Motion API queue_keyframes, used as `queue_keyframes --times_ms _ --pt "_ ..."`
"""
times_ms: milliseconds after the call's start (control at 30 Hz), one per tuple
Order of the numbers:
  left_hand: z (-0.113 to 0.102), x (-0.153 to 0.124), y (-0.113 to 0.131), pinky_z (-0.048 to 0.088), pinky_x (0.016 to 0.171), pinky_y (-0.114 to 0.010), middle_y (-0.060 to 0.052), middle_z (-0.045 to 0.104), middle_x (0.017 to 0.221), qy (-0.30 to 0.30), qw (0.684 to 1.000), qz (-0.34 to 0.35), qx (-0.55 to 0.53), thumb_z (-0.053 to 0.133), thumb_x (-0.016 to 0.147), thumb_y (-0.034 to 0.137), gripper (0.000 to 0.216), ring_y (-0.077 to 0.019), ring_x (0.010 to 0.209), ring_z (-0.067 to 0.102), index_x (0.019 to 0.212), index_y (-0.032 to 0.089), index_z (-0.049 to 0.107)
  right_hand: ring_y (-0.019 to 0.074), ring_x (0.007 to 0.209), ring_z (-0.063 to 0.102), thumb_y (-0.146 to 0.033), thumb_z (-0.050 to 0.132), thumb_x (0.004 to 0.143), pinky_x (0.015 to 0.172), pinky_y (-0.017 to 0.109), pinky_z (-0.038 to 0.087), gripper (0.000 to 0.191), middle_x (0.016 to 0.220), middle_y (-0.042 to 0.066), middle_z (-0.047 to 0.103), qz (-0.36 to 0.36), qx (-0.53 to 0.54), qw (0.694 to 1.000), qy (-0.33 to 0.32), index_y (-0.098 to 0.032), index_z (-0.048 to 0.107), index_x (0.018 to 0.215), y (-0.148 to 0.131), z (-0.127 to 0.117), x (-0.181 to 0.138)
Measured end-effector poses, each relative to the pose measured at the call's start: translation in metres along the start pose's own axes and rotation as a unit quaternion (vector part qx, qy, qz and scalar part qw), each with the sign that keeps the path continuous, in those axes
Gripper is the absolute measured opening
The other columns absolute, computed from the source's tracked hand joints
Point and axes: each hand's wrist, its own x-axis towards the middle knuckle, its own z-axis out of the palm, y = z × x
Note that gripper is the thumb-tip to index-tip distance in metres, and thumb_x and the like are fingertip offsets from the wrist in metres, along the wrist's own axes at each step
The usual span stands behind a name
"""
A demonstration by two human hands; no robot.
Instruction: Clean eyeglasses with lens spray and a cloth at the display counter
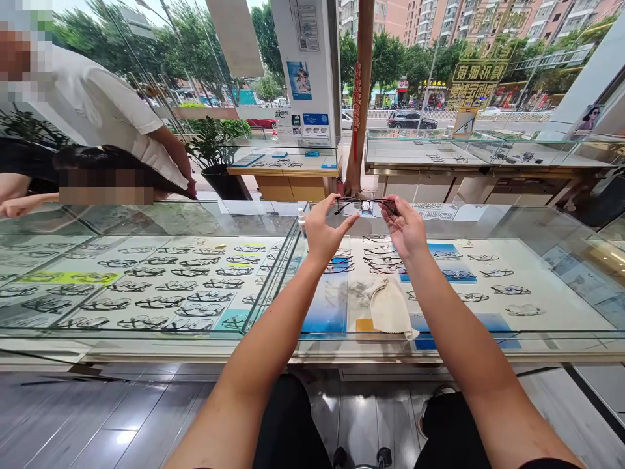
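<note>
I hold a pair of thin dark-framed glasses point(365, 206) up over a glass display counter point(561, 225). My left hand point(323, 232) pinches the left end of the frame between thumb and fingers. My right hand point(404, 228) grips the right end the same way. The lenses face away from me, level with the far edge of the counter. A beige cleaning cloth point(388, 306) lies on the glass top just below my hands. A small white bottle point(302, 221) stands beside my left hand.
Rows of spectacle frames point(161, 286) fill the case under the glass. Two people point(92, 111) stand behind the counter at far left. More display cases point(469, 153) and a window onto a street lie behind. Grey floor is below my knees.
</note>
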Motion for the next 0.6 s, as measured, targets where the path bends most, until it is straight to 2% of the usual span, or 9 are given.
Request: queue_keyframes --times_ms 100,200,300,433,600 --pt "0.002 0.002 -0.002 0.057 0.107 -0.047 -0.013 0.082 0.133 -0.03 0.996 -0.059 -0.067 0.084 0.085 0.079 0.073 -0.033 0.124 0.077 0.133 0.026 0.078 0.0318 0.126 0.08 -0.07 0.071 0.095 0.118 0.056 0.063 0.049 0.125 0.011 0.086 -0.001 0.021 0.999 -0.04 -0.024 0.084 0.107 -0.007 0.004 -0.002" --pt "0.006 0.003 -0.006 0.058 0.107 -0.048 -0.017 0.08 0.139 -0.077 0.974 -0.137 -0.165 0.089 0.078 0.079 0.081 -0.0353 0.13 0.075 0.135 0.023 0.079 0.0327 0.128 0.078 -0.063 0.073 0.095 0.122 0.059 0.059 0.041 0.128 0.01 0.086 -0.036 -0.01 0.997 -0.062 -0.025 0.086 0.106 -0.013 0.013 -0.008" --pt "0.01 0.003 -0.008 0.059 0.103 -0.045 -0.019 0.079 0.143 -0.143 0.929 -0.215 -0.264 0.092 0.07 0.08 0.089 -0.036 0.131 0.076 0.134 0.019 0.08 0.0329 0.132 0.075 -0.062 0.083 0.09 0.125 0.057 0.056 0.037 0.13 0.007 0.086 -0.08 -0.074 0.991 -0.081 -0.028 0.088 0.103 -0.016 0.021 -0.016" --pt "0.008 0.003 -0.006 0.057 0.092 -0.037 -0.018 0.08 0.141 -0.238 0.86 -0.291 -0.346 0.09 0.071 0.081 0.081 -0.0344 0.126 0.079 0.126 0.022 0.084 0.0314 0.132 0.075 -0.07 0.086 0.088 0.122 0.055 0.058 0.045 0.134 0.008 0.084 -0.112 -0.104 0.982 -0.111 -0.03 0.089 0.11 -0.018 0.025 -0.022" --pt "0.003 0.004 -0.005 0.056 0.086 -0.036 -0.017 0.084 0.134 -0.294 0.799 -0.347 -0.394 0.093 0.066 0.082 0.074 -0.0356 0.125 0.079 0.113 0.025 0.087 0.0297 0.134 0.074 -0.073 0.085 0.089 0.124 0.054 0.056 0.052 0.136 0.009 0.082 -0.138 -0.149 0.97 -0.135 -0.031 0.088 0.119 -0.019 0.024 -0.021"
